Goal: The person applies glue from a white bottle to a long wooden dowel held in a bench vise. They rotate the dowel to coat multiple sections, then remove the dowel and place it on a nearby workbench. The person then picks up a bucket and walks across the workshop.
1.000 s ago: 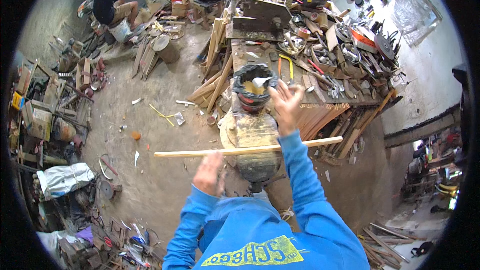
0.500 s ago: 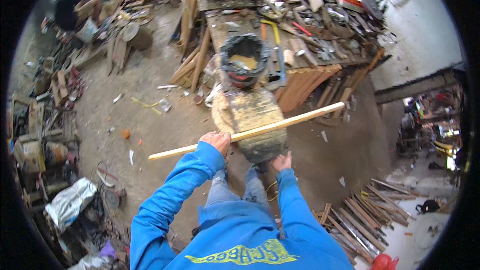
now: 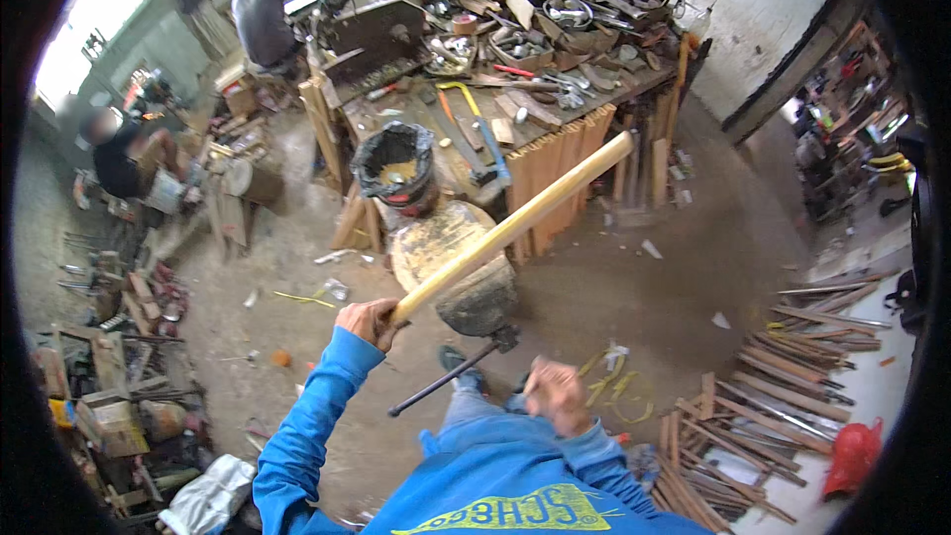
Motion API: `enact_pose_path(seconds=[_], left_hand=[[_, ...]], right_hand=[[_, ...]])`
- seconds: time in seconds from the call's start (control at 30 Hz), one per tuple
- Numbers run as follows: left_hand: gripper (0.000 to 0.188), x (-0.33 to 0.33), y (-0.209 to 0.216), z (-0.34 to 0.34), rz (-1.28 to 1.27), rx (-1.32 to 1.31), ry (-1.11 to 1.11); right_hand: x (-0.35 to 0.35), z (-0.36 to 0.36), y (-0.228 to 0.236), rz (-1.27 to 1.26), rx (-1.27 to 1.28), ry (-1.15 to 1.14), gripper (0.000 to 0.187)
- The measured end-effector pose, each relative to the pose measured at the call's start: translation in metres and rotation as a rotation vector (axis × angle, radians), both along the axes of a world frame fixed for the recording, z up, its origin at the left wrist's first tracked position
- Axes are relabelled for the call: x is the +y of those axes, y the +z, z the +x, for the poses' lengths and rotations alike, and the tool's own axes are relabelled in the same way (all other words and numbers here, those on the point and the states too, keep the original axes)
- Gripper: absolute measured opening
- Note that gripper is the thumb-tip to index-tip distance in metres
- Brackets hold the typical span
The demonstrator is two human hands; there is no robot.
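My left hand [image 3: 367,324] is closed around the near end of a long pale wooden stick [image 3: 505,231]. The stick slants up to the right, over a worn wooden block [image 3: 441,243] with a dark near end [image 3: 480,302]. Below that end, a dark metal bar [image 3: 443,376] juts out toward the left. My right hand [image 3: 557,394] is held in front of my body, apart from the stick. Motion smears its fingers, so their state is unclear. Beyond the block stands a black-lined bucket [image 3: 396,170] with something tan inside.
The cluttered workbench [image 3: 594,99] carries a hacksaw [image 3: 480,134] and heaped tools. Wood strips [image 3: 792,376] lie to the right, near a red bag [image 3: 854,458]. Scrap wood [image 3: 119,416] is piled at left. Two people [image 3: 265,15] sit at far left. Yellow straps [image 3: 614,386] lie on the floor.
My right hand has left the block's near end and drawn back toward my body. My left hand has shifted left and now grips the stick's end; the stick tilts more steeply. The view has shifted.
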State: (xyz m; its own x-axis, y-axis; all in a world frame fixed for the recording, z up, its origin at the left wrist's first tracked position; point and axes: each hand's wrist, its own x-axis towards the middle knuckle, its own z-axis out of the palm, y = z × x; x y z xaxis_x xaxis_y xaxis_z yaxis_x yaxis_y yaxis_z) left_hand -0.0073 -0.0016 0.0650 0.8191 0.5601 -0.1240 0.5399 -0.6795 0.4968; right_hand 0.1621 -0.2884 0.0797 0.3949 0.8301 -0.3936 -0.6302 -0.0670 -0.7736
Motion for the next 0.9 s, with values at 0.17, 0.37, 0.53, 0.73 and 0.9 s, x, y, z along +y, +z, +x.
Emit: enact_pose_path(seconds=[0.17,0.37,0.53,0.73,0.9], left_hand=[[0.041,0.011,0.01,0.008,-1.211,-0.074,-0.273],[0.032,-0.045,-0.025,0.048,-1.869,-0.187,-0.377],[0.033,-0.074,-0.016,0.06,-1.746,-0.155,-0.393],[0.037,-0.111,0.026,0.092,-1.327,-0.089,-0.349],[0.038,-0.135,0.026,0.109,-1.043,-0.016,-0.327]], right_hand=[[0.001,0.062,-0.012,-0.021,-0.224,-0.165,0.018],[0.003,0.12,0.067,0.089,-1.504,-0.676,0.039],[-0.004,0.148,0.111,0.154,-1.198,-0.568,0.043],[0.001,0.117,0.084,-0.168,-1.001,-0.251,0.059],[-0.017,0.157,0.033,-0.03,-0.658,-0.568,0.021]])
